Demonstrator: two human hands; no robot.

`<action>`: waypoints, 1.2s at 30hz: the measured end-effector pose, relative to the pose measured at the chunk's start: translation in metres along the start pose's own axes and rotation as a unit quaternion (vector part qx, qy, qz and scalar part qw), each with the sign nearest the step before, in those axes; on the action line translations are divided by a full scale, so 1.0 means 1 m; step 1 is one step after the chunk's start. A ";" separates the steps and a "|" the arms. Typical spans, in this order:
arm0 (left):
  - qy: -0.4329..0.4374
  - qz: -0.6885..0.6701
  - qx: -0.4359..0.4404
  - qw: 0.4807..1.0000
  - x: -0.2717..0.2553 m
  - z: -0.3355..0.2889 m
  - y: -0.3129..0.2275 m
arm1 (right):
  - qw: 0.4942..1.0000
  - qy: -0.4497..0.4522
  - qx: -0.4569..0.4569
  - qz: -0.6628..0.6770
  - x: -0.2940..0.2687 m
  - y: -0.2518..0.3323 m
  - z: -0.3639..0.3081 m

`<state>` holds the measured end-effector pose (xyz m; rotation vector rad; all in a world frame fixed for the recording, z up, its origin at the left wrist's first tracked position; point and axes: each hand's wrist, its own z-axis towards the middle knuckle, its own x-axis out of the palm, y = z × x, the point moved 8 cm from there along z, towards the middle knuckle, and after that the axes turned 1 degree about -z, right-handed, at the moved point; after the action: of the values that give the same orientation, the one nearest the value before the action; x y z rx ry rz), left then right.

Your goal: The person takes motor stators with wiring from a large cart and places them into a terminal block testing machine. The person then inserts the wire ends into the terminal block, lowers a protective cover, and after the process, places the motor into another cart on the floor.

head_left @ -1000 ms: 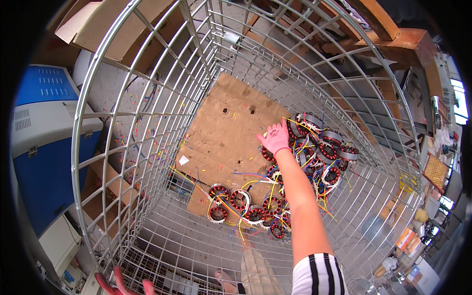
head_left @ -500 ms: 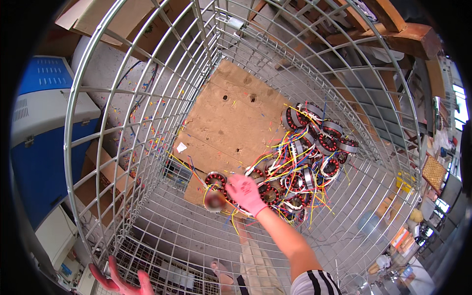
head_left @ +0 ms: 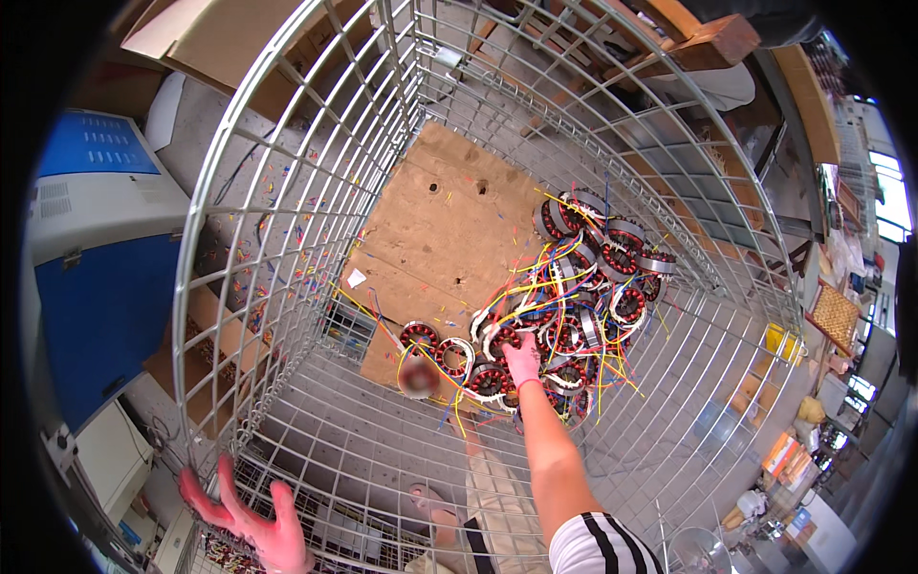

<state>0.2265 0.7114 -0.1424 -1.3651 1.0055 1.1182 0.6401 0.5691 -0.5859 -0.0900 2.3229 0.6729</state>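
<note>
My right hand (head_left: 521,364), in a pink glove, reaches down into a wire mesh cage (head_left: 194,239). Its fingers are closed on a motor stator (head_left: 498,338), a ring with dark red windings, at the left side of a heap. Around it lie several more stators (head_left: 564,335) with tangled yellow, blue, red and white lead wires. To the left, a separate stator (head_left: 419,335) and a white-edged one (head_left: 454,358) rest on brown cardboard (head_left: 430,239). At the lower left my left hand (head_left: 253,521), also pink-gloved, has its fingers spread beside the near cage wall and holds nothing visible.
A blurred reddish round spot (head_left: 418,378) covers part of the cardboard's near edge. Outside the cage stand a blue and grey cabinet (head_left: 105,268) at the left and a wooden frame (head_left: 717,43) at the far right. Coloured wire scraps (head_left: 287,225) litter the floor.
My right hand has moved right, from beside the leftmost stators to one in the heap. The white-edged stator now shows uncovered. My left hand has come further into view.
</note>
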 end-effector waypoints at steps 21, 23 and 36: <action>0.197 -0.731 -0.073 0.649 -0.174 -0.177 0.019 | 0.761 0.597 -0.184 0.176 -0.152 0.300 -0.557; 0.169 -0.740 -0.083 0.646 -0.219 -0.216 0.046 | 0.759 0.606 -0.224 0.079 -0.157 0.314 -0.632; -0.366 -0.917 -0.038 0.152 -0.383 -0.326 0.313 | 0.673 0.458 -0.579 -0.048 -0.158 0.349 -0.900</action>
<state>-0.1287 0.3538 0.1692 -0.7332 -1.5278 -0.4276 0.1183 0.4088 0.2254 -1.3910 2.1866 2.3609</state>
